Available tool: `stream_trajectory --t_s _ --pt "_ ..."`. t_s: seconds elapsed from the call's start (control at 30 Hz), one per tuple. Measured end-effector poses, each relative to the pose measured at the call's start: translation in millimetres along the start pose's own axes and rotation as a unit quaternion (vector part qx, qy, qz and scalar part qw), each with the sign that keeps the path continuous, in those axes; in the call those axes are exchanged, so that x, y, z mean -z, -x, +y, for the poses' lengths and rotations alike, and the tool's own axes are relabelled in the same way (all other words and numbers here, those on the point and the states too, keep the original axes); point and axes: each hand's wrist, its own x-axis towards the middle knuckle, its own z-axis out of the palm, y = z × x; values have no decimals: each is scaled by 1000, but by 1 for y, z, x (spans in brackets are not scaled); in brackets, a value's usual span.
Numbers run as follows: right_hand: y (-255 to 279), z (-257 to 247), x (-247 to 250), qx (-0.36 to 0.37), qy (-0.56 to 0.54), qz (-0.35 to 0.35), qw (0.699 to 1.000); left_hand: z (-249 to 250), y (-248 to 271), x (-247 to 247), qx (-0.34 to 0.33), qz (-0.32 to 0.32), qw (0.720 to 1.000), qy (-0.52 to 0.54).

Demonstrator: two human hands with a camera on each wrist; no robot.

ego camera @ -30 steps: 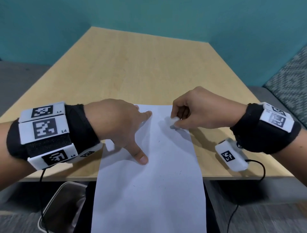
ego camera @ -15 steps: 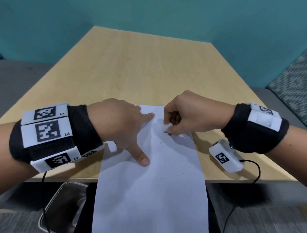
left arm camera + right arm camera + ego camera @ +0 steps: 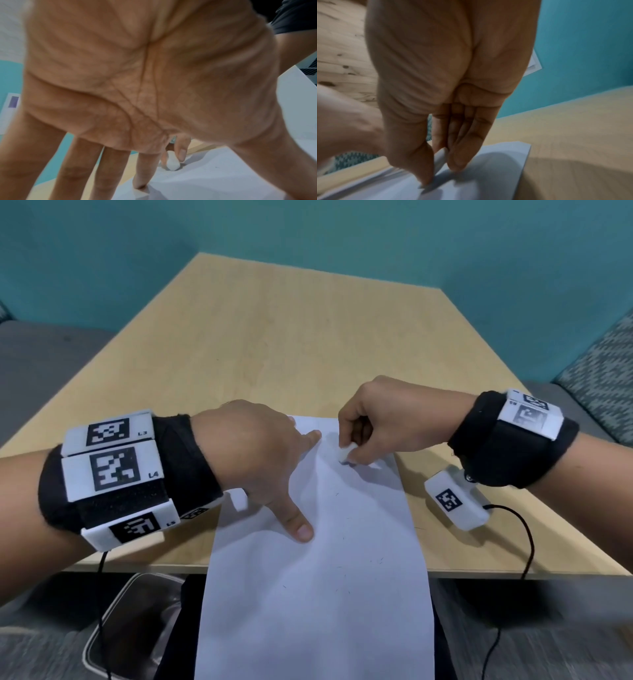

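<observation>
A white sheet of paper lies on the wooden table and hangs over its near edge. My left hand rests on the sheet's upper left part, fingers straight and spread, thumb and fingertips pressing it down. My right hand pinches a small white eraser between thumb and fingers. The eraser's tip touches the paper near its top edge, over a dark mark. The eraser shows past the left palm, and the right wrist view has the eraser blurred on the paper.
Small dark flecks lie scattered over the sheet. A clear bin stands on the floor below the table's near left edge. A patterned cushion sits at the right and a teal wall behind. Black cables hang from both wrists.
My right hand has slid left across the top of the sheet with the eraser. The left hand has stayed pressed on the paper.
</observation>
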Motion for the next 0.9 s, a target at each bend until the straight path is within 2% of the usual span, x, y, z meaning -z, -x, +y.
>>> stream_trajectory --t_s 0.2,0.27,0.37,0.5,0.63,0.7,0.8,0.9 --pt "-9 2 -9 -7 54 101 993 -1 -3 -2 -10 11 1000 -14" --pt "-2 1 -11 1 47 86 995 0 -4 -2 -10 10 1000 -16" --pt "11 -3 -10 19 22 27 999 -1 -6 -4 -2 6 1000 -16" --pt "24 -3 -16 23 27 71 997 -2 -6 -3 -7 7 1000 -21" --pt "42 -13 -19 40 7 2 999 -1 -6 -2 -4 3 1000 -20" --pt "42 -13 -19 31 9 11 999 0 -5 -1 3 -2 1000 -16" --pt "39 -11 -22 24 25 71 997 2 -3 1 6 -4 1000 -19" --pt "46 -16 -24 38 3 34 999 2 -1 1 12 -13 999 -27"
